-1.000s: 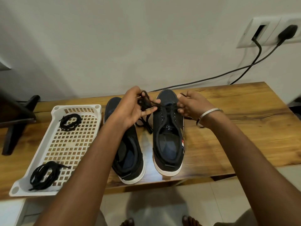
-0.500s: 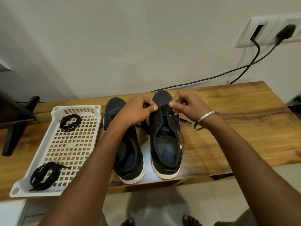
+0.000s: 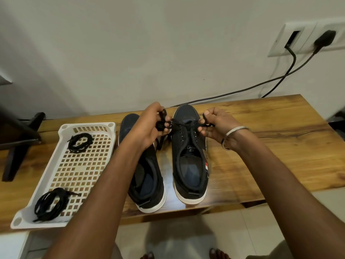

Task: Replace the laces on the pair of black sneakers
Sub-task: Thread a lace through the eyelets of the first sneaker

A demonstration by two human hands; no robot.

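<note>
Head view. Two black sneakers stand side by side on the wooden surface (image 3: 270,139), toes toward the far wall, heels at the near edge. Right sneaker (image 3: 189,157) has a black lace (image 3: 183,125) run across its far eyelets, pulled out to both sides; lower eyelets show bare. Left sneaker (image 3: 144,176) is partly hidden under the left forearm; whether it carries any lace, cannot tell.

Left hand (image 3: 149,126) hovers over the toe end of the left sneaker, just left of the right sneaker's eyelets. Grip closed: fingers curled around a bunched length of the lace, a loose end hanging down between the two sneakers. Right hand (image 3: 216,124) is over the right sneaker's far right side, thumb and fingers pinched tight on the other end of the lace, a short loop poking above the knuckles. Metal bangle (image 3: 234,136) on that wrist.

White perforated tray (image 3: 61,128) lies left of the sneakers on the surface, holding two coiled black lace bundles: one at the far end (image 3: 80,143), one at the near end (image 3: 51,203), well apart.

Black cables (image 3: 242,91) run from a wall socket (image 3: 306,39) far right.
</note>
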